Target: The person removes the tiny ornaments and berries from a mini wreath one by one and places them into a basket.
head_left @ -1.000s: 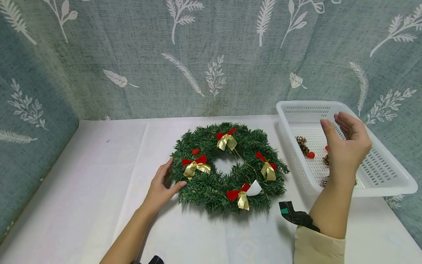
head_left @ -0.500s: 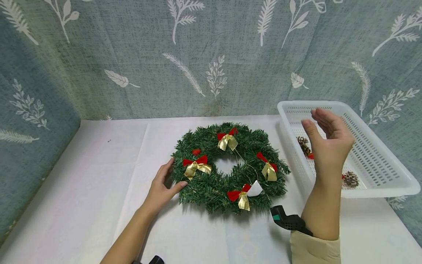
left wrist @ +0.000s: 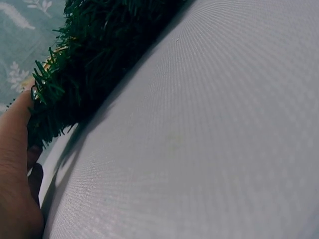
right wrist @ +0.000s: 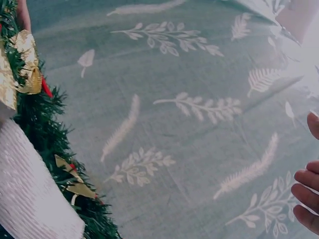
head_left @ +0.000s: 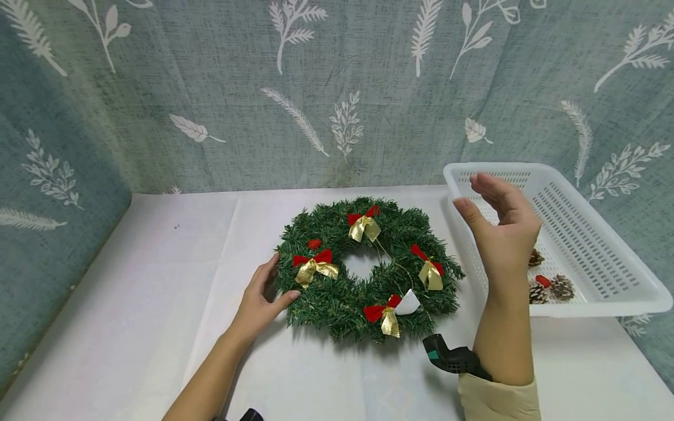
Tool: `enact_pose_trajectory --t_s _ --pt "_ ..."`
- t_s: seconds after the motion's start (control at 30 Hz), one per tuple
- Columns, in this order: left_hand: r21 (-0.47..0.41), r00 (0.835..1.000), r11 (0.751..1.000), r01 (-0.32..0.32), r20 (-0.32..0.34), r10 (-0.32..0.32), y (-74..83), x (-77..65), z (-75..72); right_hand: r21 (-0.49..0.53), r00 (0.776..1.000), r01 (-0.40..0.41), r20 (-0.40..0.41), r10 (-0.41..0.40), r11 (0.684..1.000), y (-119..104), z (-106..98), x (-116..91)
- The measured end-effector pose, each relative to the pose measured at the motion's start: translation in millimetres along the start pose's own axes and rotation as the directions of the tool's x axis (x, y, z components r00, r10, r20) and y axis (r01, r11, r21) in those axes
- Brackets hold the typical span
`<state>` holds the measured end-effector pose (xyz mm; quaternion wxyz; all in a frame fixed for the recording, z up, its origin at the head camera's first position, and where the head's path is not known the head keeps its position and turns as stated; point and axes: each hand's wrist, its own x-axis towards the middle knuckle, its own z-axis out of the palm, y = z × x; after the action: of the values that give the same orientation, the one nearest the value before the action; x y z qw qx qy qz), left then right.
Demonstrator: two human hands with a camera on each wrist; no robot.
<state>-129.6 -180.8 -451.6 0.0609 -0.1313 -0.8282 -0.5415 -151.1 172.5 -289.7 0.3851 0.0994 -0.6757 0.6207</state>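
Observation:
A green Christmas wreath (head_left: 326, 307) lies on the white-covered table, with red-and-gold bows (head_left: 316, 266), a small red ornament (head_left: 314, 244) and a white piece (head_left: 408, 303) at its front. My left hand (head_left: 258, 301) holds its left edge, thumb on the needles and fingers at the outer side; the left wrist view shows the hand against the dark green needles (left wrist: 94, 59). My right hand (head_left: 505, 234) is raised in the air between the wreath and the basket, fingers and thumb apart and nothing between them. In the right wrist view its fingertips (right wrist: 306, 194) show at the right edge.
At the right stands a white perforated plastic basket (head_left: 621, 307), holding several pine cones (head_left: 562, 287) and a red ornament (head_left: 543, 281); my right forearm hides part of it. A patterned grey-green curtain (head_left: 237, 158) hangs behind and along the left side.
My right hand has moved left from over the basket toward the wreath, uncovering pine cones on the basket's floor. The left hand and the wreath have stayed in place.

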Motion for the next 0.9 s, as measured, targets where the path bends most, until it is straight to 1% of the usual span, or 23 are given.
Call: enact_pose_trajectory --t_s 0.07,0.1,0.2,0.27,0.4,0.53,0.63,0.77,0.9 --pt "0.003 1.0 1.0 0.003 0.002 -0.003 -0.6 -0.1 0.0 -0.021 1.0 -0.025 0.019 0.025 0.999 -2 3 -2" --pt "0.006 1.0 1.0 0.002 0.002 -0.002 -0.9 -0.2 -0.1 -0.047 0.999 -0.031 0.031 0.032 0.998 -3 5 -4" --pt "0.009 1.0 1.0 0.001 0.001 -0.001 -1.4 -0.2 0.3 -0.1 0.996 -0.037 0.074 0.045 0.994 -6 11 -7" --pt "0.005 1.0 1.0 0.001 0.001 -0.001 -1.4 0.2 0.6 -0.113 0.994 -0.042 0.097 0.053 0.993 -8 14 -9" --pt "0.001 1.0 1.0 -0.001 0.004 0.001 -1.8 0.8 1.0 -0.125 0.99 -0.002 0.139 0.02 0.992 -8 21 -13" --pt "0.002 1.0 1.0 -0.001 0.006 0.001 -2.2 0.8 0.7 -0.128 0.984 0.063 0.175 -0.04 0.99 -8 29 -18" --pt "0.009 1.0 1.0 -0.003 0.004 0.003 -2.3 1.1 0.6 -0.129 0.972 0.112 0.222 -0.081 0.985 -7 36 -21" --pt "0.015 1.0 1.0 -0.002 0.002 0.002 -2.5 0.7 0.5 -0.111 0.956 0.14 0.275 -0.105 0.984 -6 43 -25" --pt "0.01 1.0 1.0 -0.003 0.003 0.003 -2.4 0.3 0.2 -0.104 0.95 0.138 0.297 -0.102 0.985 -6 49 -29"
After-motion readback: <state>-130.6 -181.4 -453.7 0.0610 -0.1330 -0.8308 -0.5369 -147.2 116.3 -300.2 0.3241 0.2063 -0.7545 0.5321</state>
